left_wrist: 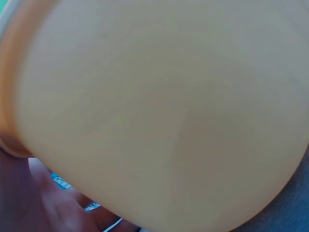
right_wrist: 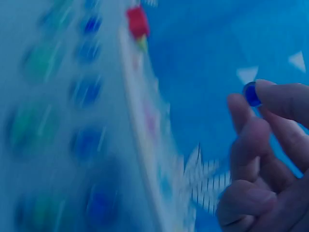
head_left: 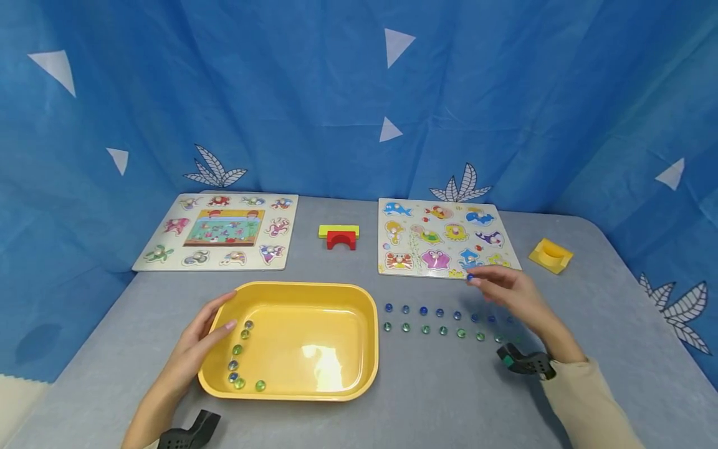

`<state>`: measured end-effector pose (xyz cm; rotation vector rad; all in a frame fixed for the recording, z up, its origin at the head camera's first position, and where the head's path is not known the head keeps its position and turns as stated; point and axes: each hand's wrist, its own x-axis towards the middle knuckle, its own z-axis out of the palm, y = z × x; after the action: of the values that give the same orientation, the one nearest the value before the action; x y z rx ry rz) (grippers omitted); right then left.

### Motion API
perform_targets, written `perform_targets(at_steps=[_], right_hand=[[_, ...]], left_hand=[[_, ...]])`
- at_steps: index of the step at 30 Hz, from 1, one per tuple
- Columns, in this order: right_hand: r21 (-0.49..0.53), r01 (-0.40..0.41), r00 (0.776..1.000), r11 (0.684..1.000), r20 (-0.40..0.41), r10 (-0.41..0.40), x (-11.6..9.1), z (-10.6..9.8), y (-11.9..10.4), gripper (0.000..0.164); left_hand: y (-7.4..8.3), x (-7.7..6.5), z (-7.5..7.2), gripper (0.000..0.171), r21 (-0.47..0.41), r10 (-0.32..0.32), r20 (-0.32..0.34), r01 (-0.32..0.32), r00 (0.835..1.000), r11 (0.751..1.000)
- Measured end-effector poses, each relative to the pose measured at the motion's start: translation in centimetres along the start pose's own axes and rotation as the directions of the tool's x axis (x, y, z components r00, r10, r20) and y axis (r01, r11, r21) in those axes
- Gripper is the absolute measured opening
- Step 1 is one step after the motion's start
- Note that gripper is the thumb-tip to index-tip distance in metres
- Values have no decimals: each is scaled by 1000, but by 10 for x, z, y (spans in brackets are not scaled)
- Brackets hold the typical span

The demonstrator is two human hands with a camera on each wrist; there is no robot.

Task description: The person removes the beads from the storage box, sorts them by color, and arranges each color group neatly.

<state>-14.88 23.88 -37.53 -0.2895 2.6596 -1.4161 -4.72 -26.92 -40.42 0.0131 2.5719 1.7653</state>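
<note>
My left hand [head_left: 196, 343] grips the left rim of a yellow plastic tray [head_left: 303, 395], thumb over the inside and fingers along the outer side. Several green and blue glass marbles [head_left: 237, 349] lie in the tray, mostly along its left side. The tray's pale outer surface [left_wrist: 164, 106] fills most of the left wrist view. My right hand [head_left: 513, 296] pinches a blue glass marble [right_wrist: 252, 94] between thumb and fingertip, raised above the table. Below it run a row of blue marbles [head_left: 423, 310] and a row of green marbles [head_left: 426, 329], partly hidden by the right hand and wrist.
Two wooden animal puzzle boards, a left one [head_left: 168, 255] and a right one [head_left: 412, 223], lie at the back. Between them sit a yellow block [head_left: 339, 228] and a red arch block [head_left: 341, 237]. Another yellow block [head_left: 551, 255] lies far right. A blue curtain [head_left: 314, 112] hangs behind.
</note>
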Motion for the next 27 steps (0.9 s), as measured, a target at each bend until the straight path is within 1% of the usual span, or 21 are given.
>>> perform_targets(at_steps=[1, 3, 5, 6, 7, 8, 10, 13, 15, 21, 27], right_hand=[[-45, -12, 999, 999, -50, 9, -7, -8, 13, 42], [-117, -29, 992, 993, -125, 15, -22, -22, 34, 39], [-179, -28, 986, 983, -168, -2, -37, -33, 51, 35], [-206, -22, 984, 978, -177, -15, -43, -38, 57, 33], [-230, -32, 982, 973, -186, -12, -49, -41, 63, 32], [-251, -37, 984, 967, -180, -9, -54, -45, 67, 31], [-277, -66, 985, 959, -170, 19, -61, -49, 74, 32], [-308, -108, 984, 945, -167, 58, -66, -50, 79, 34], [-329, -121, 983, 937, -173, 67, -67, -49, 80, 34], [-425, -96, 979, 900, -205, 7, -65, -42, 79, 27], [-456, -86, 974, 886, -225, -21, -63, -35, 79, 26]], left_hand=[[0, 0, 0, 51, 0, 1, 1, -1, 1000, 1000], [0, 1, 1, 51, -6, 2, 8, -2, 1000, 1000], [0, 1, 1, 51, -8, 4, 8, -4, 1000, 1000], [0, 1, 1, 50, -9, 4, 7, -4, 1000, 1000], [0, 1, 1, 50, -7, 3, 4, -3, 1000, 1000], [0, 1, 1, 50, -8, 2, 4, -2, 1000, 1000], [0, 1, 0, 50, -7, -3, 1, 3, 1000, 1000], [0, 0, 0, 51, -4, -16, 4, 16, 1000, 1000], [1, 0, 0, 51, -2, -22, 5, 22, 1000, 1000], [-1, 1, 0, 51, 10, -19, 0, 19, 1000, 1000], [-1, 1, 1, 51, 9, -34, -4, 34, 999, 999]])
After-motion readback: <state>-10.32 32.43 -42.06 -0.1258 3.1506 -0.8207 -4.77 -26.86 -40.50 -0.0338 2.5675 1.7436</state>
